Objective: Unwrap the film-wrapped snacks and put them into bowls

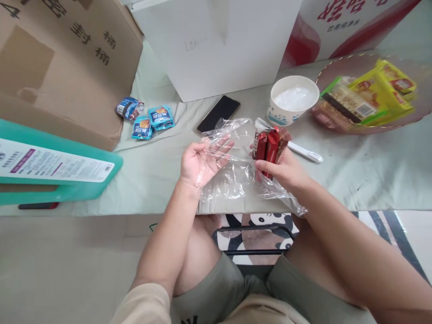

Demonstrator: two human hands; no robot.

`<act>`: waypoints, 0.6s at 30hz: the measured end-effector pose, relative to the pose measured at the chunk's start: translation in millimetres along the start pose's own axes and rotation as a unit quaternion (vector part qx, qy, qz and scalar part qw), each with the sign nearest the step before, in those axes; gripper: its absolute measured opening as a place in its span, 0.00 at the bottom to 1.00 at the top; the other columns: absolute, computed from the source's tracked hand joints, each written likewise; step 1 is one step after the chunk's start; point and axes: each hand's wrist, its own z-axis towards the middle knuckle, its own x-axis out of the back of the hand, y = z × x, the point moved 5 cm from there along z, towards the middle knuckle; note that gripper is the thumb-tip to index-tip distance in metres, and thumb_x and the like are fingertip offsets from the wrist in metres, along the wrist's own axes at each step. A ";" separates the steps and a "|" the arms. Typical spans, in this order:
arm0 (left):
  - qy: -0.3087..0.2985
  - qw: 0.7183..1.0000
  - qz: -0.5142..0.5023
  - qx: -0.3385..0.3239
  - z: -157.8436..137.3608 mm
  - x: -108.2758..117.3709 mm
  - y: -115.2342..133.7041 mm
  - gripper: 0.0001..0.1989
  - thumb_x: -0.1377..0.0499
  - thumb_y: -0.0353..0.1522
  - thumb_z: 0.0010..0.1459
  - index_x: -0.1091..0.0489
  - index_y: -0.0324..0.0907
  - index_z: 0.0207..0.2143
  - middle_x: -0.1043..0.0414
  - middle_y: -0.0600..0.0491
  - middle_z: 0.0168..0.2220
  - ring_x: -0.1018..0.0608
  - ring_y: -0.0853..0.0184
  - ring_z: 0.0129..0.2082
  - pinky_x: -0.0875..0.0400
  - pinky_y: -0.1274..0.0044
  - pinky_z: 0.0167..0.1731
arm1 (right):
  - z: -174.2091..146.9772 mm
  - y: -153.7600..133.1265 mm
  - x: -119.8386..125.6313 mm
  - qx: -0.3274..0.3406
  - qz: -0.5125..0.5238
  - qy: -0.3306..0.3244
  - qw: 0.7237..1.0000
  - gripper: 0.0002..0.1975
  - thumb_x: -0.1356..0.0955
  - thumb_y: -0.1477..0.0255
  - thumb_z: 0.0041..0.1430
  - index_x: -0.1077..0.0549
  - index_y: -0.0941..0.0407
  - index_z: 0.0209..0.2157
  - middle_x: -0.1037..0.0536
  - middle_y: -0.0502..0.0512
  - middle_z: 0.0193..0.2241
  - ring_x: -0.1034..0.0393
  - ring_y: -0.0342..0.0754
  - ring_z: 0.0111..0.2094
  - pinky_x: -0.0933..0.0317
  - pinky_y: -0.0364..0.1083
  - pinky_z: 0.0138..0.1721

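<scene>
My left hand [202, 164] is palm up with its fingers spread. A thin clear plastic bag [232, 180] lies over those fingers and reaches across toward my right hand [281, 168]. That hand is closed around a bunch of small snack packets in red wrappers [272, 146], with a white-and-brown one and a brown one among them. Crumpled clear plastic also hangs below the right hand. Just beyond the left fingers lies a dark smartphone [220, 113]. A white pen-like object [305, 151] rests to the right of the packets.
Several blue snack packets [162, 117] lie at left, beside a cardboard box [70, 81] and a green jug [111, 175]. A white box [219, 49] stands behind. At right are a paper cup [280, 108] and a pinkish bowl [324, 74] with yellow snack packs.
</scene>
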 end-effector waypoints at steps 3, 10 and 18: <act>0.005 1.000 0.017 -0.010 1.6 3.9 3.8 0.10 0.46 0.37 0.54 0.43 0.43 0.24 0.21 0.48 0.48 0.23 0.53 0.57 0.22 0.64 0.44 | -1.1 5.4 9.8 0.007 0.055 0.078 0.995 0.22 0.25 0.56 0.49 0.33 0.51 0.39 0.23 0.53 0.35 0.26 0.52 0.35 0.28 0.54 0.36; 0.014 1.000 -0.020 -0.007 13.9 18.0 6.9 0.11 0.46 0.34 0.50 0.48 0.45 0.21 0.22 0.47 0.52 0.23 0.54 0.57 0.21 0.68 0.42 | -5.4 -1.9 45.7 0.055 0.092 0.184 0.977 0.23 0.33 0.50 0.55 0.28 0.49 0.47 0.21 0.58 0.45 0.23 0.59 0.47 0.25 0.58 0.39; 0.027 0.991 -0.120 0.051 20.7 11.7 -4.9 0.10 0.44 0.30 0.45 0.45 0.43 0.18 0.19 0.47 0.42 0.19 0.61 0.47 0.23 0.74 0.36 | -53.9 -24.6 121.0 0.084 0.120 0.393 0.908 0.12 0.33 0.59 0.50 0.27 0.49 0.34 0.23 0.56 0.37 0.24 0.61 0.45 0.28 0.60 0.41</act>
